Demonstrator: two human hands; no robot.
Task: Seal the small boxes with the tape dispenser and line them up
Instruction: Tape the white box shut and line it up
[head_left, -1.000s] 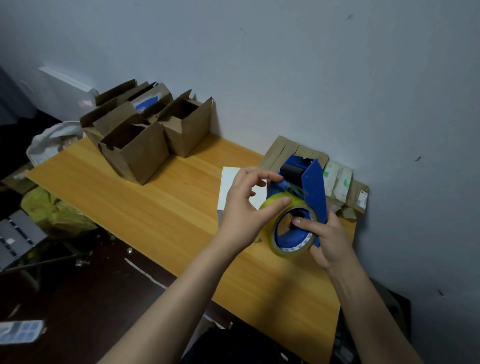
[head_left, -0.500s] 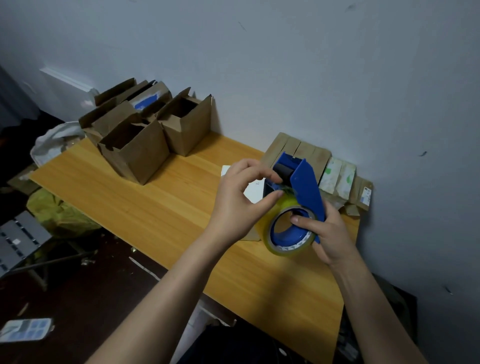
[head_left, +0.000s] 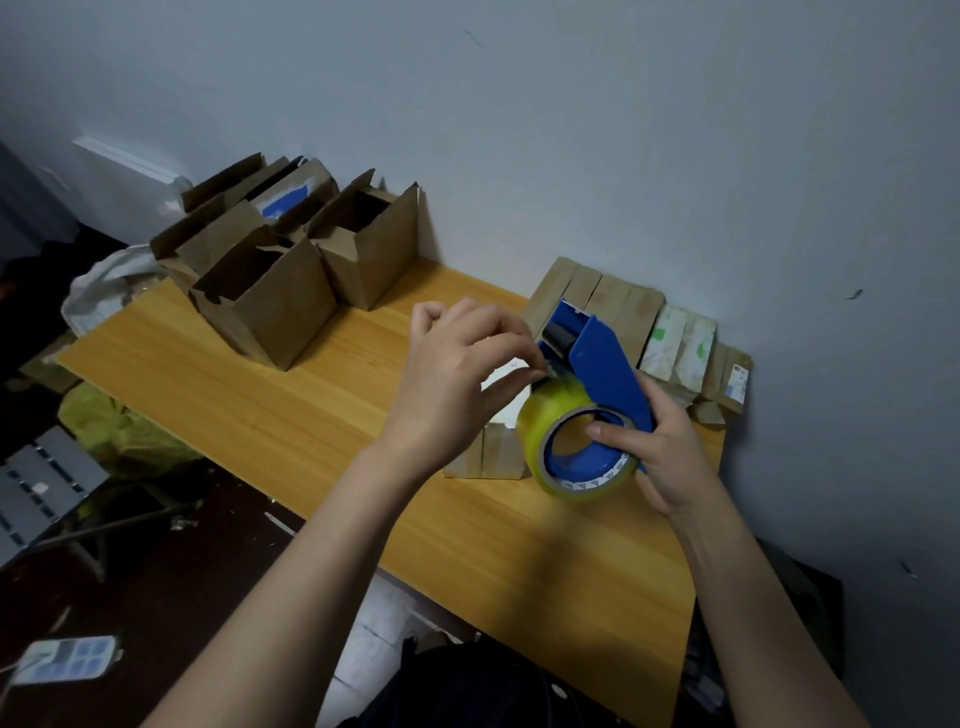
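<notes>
My right hand (head_left: 660, 457) grips the blue tape dispenser (head_left: 597, 358) with its yellowish tape roll (head_left: 550, 415), held above the wooden table (head_left: 260, 410). My left hand (head_left: 457, 379) pinches the loose end of the tape at the top of the roll. Under my left hand sits a small white-topped box (head_left: 493, 447), mostly hidden. A row of small sealed boxes (head_left: 623, 317) lines the wall behind the dispenser.
Several open brown cardboard boxes (head_left: 270, 291) stand at the table's far left corner by the wall. A yellow-green bag (head_left: 114, 431), a white bag (head_left: 104, 291) and grey items lie on the dark floor to the left.
My left hand's fingers have shifted from the side of the roll up to its top, now pinching the tape end. The dispenser has moved very little.
</notes>
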